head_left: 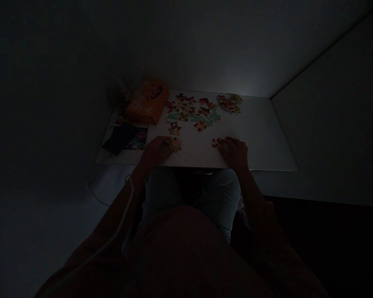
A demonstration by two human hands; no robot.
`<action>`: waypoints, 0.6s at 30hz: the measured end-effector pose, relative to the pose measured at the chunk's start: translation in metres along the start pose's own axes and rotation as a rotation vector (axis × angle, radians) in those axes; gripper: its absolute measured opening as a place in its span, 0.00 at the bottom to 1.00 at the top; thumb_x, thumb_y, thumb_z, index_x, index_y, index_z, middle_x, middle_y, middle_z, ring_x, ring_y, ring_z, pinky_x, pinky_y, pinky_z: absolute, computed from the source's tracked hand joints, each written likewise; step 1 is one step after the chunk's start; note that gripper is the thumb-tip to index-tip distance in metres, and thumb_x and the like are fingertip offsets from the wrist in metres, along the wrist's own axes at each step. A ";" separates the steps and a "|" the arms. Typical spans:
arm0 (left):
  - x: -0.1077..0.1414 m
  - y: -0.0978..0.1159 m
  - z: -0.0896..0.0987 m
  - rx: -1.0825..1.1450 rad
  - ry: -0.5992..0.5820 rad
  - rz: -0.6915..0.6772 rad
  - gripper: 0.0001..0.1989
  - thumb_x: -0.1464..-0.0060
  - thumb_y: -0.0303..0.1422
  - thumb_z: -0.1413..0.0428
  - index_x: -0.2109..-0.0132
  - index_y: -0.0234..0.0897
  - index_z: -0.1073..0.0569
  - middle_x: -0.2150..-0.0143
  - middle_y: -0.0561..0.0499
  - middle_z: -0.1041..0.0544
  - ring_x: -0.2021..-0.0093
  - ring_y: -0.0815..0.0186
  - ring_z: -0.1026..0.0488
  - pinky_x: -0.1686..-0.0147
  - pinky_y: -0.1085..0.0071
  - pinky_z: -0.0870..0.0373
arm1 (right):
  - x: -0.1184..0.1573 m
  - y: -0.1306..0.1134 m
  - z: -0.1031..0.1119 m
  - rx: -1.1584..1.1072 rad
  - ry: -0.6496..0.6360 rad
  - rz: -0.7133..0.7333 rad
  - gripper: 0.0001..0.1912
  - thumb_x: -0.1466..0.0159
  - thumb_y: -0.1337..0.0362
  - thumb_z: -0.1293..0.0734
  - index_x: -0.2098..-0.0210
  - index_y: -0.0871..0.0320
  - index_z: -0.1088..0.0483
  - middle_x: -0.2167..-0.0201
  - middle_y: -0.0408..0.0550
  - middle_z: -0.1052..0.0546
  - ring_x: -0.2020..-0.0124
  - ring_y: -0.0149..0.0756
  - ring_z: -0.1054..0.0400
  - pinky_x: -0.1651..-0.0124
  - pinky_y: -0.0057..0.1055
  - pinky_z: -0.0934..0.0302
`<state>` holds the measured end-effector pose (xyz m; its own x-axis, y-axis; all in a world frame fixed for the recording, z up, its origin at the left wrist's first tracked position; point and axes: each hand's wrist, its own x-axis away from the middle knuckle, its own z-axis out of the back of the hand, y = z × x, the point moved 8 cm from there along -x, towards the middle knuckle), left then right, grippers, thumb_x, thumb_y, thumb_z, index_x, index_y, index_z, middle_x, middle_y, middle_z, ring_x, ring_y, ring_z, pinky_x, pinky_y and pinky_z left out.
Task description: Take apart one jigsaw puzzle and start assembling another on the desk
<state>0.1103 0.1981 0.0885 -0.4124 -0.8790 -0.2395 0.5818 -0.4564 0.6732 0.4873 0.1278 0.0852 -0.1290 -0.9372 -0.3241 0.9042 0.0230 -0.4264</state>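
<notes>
In the dim head view, my left hand (157,152) grips a yellowish jigsaw puzzle piece (175,145) between thumb and fingers, low over the white table (195,151). My right hand (235,152) has thumb and fingers closed on a dark-and-pink puzzle piece (216,142). A gap of bare table separates the two pieces. Just beyond my left hand lies a small joined cluster of puzzle pieces (174,128). Farther back spreads a larger group of pieces (186,108), with pale green pieces (215,114) at its right side.
An orange puzzle box (149,101) stands at the back left, beside a dark object (119,138) and a printed picture sheet (139,138). A pile of pieces (230,103) lies at the back right. A white cable (124,217) runs along my left arm. Walls border the table.
</notes>
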 end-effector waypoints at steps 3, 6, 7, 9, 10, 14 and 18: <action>0.001 -0.001 -0.003 -0.079 -0.001 -0.004 0.23 0.33 0.41 0.32 0.34 0.45 0.22 0.36 0.42 0.16 0.35 0.47 0.19 0.31 0.47 0.26 | 0.000 0.002 0.003 -0.026 0.064 -0.021 0.20 0.23 0.45 0.33 0.44 0.49 0.18 0.36 0.62 0.19 0.36 0.63 0.30 0.35 0.66 0.37; 0.002 -0.003 -0.002 -0.124 0.027 -0.006 0.23 0.32 0.43 0.32 0.34 0.46 0.21 0.35 0.43 0.16 0.34 0.46 0.20 0.30 0.45 0.28 | -0.001 0.005 0.005 -0.044 0.116 -0.045 0.20 0.23 0.44 0.33 0.47 0.49 0.18 0.39 0.63 0.19 0.39 0.63 0.30 0.38 0.65 0.37; 0.002 -0.003 -0.003 -0.135 0.028 -0.009 0.23 0.32 0.43 0.32 0.34 0.46 0.21 0.35 0.43 0.16 0.35 0.46 0.20 0.31 0.45 0.29 | -0.001 0.006 0.005 -0.045 0.131 -0.043 0.19 0.23 0.44 0.33 0.47 0.49 0.18 0.40 0.63 0.18 0.40 0.62 0.29 0.38 0.64 0.37; 0.003 -0.002 -0.003 -0.162 0.019 -0.022 0.22 0.30 0.42 0.33 0.34 0.44 0.21 0.36 0.42 0.15 0.35 0.45 0.20 0.31 0.45 0.29 | 0.000 0.009 0.005 -0.040 0.165 -0.019 0.20 0.23 0.44 0.33 0.46 0.49 0.18 0.41 0.63 0.17 0.42 0.61 0.29 0.39 0.62 0.37; 0.003 -0.001 -0.003 -0.178 0.012 -0.035 0.21 0.29 0.41 0.34 0.34 0.41 0.21 0.36 0.41 0.16 0.35 0.45 0.20 0.32 0.44 0.29 | 0.000 0.010 0.005 -0.035 0.177 -0.006 0.21 0.23 0.43 0.33 0.46 0.50 0.18 0.41 0.63 0.17 0.43 0.60 0.28 0.39 0.61 0.37; 0.003 0.004 -0.004 -0.206 0.007 -0.077 0.19 0.27 0.41 0.36 0.35 0.41 0.20 0.37 0.41 0.15 0.35 0.44 0.20 0.33 0.43 0.28 | 0.000 0.011 0.004 0.011 0.177 -0.018 0.24 0.23 0.39 0.34 0.45 0.48 0.18 0.43 0.61 0.16 0.43 0.64 0.26 0.40 0.67 0.37; 0.000 0.004 -0.002 -0.142 0.019 -0.069 0.16 0.29 0.46 0.36 0.38 0.54 0.18 0.39 0.46 0.14 0.37 0.43 0.19 0.35 0.38 0.25 | -0.011 -0.005 0.001 -0.014 0.142 -0.012 0.20 0.23 0.41 0.34 0.46 0.46 0.18 0.43 0.57 0.17 0.41 0.64 0.24 0.38 0.69 0.35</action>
<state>0.1144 0.1960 0.0896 -0.4423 -0.8467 -0.2956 0.6465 -0.5295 0.5493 0.4846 0.1374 0.0919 -0.1972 -0.8787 -0.4347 0.8968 0.0175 -0.4421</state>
